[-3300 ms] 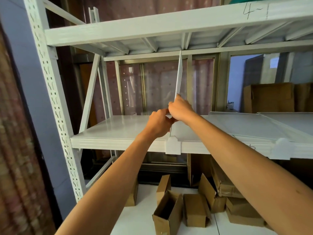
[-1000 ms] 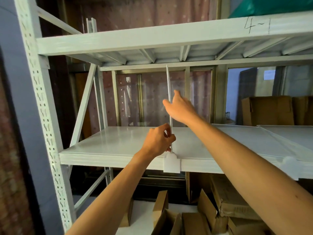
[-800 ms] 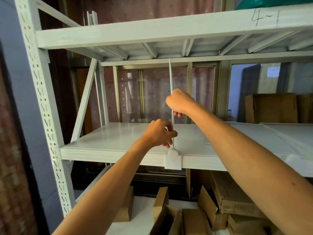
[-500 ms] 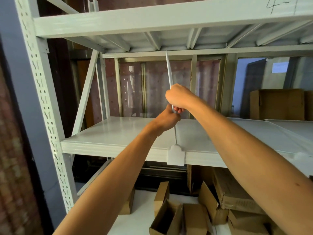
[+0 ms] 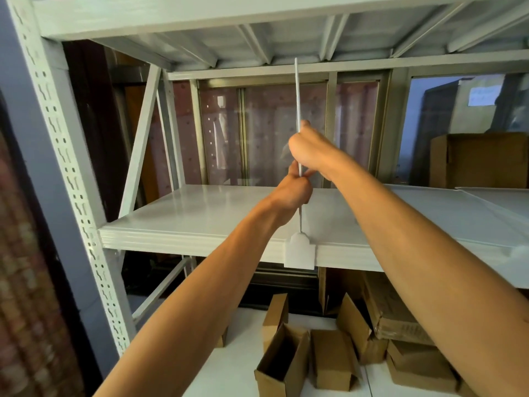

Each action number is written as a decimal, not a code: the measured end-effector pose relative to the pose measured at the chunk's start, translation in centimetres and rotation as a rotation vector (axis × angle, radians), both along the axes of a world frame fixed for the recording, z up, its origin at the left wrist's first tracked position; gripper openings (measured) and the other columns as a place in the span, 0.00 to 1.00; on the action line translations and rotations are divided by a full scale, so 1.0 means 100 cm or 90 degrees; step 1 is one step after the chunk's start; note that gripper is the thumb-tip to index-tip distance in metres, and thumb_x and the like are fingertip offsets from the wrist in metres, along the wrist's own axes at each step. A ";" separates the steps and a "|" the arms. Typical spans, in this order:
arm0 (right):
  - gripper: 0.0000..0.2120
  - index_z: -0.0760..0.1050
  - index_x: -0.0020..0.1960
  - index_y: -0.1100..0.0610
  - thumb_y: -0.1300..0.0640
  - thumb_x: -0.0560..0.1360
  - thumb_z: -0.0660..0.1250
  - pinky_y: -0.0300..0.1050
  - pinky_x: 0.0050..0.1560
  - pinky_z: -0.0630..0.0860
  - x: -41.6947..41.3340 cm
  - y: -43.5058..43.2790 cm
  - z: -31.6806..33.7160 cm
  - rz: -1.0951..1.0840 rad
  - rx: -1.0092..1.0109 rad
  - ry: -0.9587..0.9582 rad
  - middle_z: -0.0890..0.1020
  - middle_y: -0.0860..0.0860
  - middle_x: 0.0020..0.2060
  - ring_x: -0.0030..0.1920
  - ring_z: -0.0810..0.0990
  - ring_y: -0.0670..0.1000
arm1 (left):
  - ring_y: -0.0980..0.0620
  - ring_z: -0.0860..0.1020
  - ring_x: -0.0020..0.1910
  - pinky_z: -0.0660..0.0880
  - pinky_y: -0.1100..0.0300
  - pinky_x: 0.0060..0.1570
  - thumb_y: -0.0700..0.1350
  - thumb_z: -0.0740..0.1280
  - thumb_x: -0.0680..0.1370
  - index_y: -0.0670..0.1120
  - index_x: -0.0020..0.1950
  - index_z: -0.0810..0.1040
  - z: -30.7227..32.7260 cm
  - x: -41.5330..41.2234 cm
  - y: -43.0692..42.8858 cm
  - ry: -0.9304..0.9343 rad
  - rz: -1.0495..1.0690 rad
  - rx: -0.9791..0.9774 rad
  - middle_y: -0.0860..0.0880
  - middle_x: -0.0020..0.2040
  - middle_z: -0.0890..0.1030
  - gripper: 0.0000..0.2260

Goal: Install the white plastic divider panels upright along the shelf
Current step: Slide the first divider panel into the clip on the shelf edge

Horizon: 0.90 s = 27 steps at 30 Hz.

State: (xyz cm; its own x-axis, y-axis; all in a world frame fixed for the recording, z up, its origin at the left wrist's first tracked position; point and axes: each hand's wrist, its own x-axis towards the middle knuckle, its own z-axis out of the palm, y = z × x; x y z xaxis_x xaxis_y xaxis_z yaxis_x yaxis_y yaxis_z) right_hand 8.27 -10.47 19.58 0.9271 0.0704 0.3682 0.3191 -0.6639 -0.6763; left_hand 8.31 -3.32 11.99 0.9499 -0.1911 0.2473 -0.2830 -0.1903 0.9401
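Head view: divider panel (image 5: 297, 93) edge-on, mid-section seemingly behind both hands.

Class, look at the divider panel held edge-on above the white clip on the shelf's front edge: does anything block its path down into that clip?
Nothing visible does. The divider panel, gripped by the left hand and right hand, runs straight down to the clip on the bare shelf.

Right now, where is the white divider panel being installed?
In the head view the divider panel stands upright, edge-on, near centre, held by both hands above the white clip on the shelf front edge.
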 end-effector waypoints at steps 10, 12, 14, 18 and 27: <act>0.26 0.56 0.74 0.57 0.62 0.76 0.50 0.56 0.59 0.74 -0.002 -0.001 -0.020 -0.003 0.041 0.000 0.73 0.61 0.62 0.57 0.75 0.63 | 0.48 0.73 0.66 0.68 0.68 0.33 0.26 0.48 0.71 0.52 0.81 0.50 -0.024 0.007 -0.002 -0.011 -0.027 -0.031 0.47 0.75 0.68 0.41; 0.26 0.57 0.74 0.57 0.62 0.76 0.51 0.54 0.56 0.73 -0.002 -0.002 -0.027 -0.008 0.041 0.000 0.74 0.59 0.58 0.56 0.74 0.62 | 0.49 0.70 0.69 0.69 0.69 0.34 0.26 0.48 0.70 0.52 0.81 0.49 -0.034 0.010 -0.002 -0.016 -0.038 -0.025 0.46 0.75 0.68 0.41; 0.25 0.58 0.73 0.58 0.63 0.75 0.50 0.56 0.56 0.75 -0.003 -0.002 -0.027 -0.010 0.050 0.003 0.74 0.59 0.55 0.54 0.75 0.62 | 0.48 0.70 0.70 0.69 0.69 0.33 0.26 0.49 0.70 0.52 0.81 0.49 -0.036 0.011 -0.001 -0.012 -0.041 -0.017 0.48 0.76 0.68 0.41; 0.26 0.57 0.73 0.57 0.62 0.74 0.50 0.62 0.54 0.78 -0.007 -0.001 -0.026 -0.010 0.045 0.020 0.74 0.59 0.54 0.52 0.76 0.63 | 0.56 0.73 0.59 0.69 0.61 0.42 0.27 0.51 0.69 0.52 0.81 0.49 -0.033 0.010 0.000 -0.002 -0.053 0.009 0.50 0.76 0.67 0.42; 0.30 0.52 0.78 0.56 0.63 0.77 0.51 0.54 0.64 0.68 -0.010 -0.001 -0.027 0.003 0.061 0.038 0.70 0.62 0.70 0.66 0.71 0.62 | 0.61 0.76 0.39 0.70 0.73 0.33 0.29 0.57 0.76 0.36 0.63 0.72 -0.004 -0.007 0.003 -0.118 0.033 0.079 0.47 0.44 0.77 0.17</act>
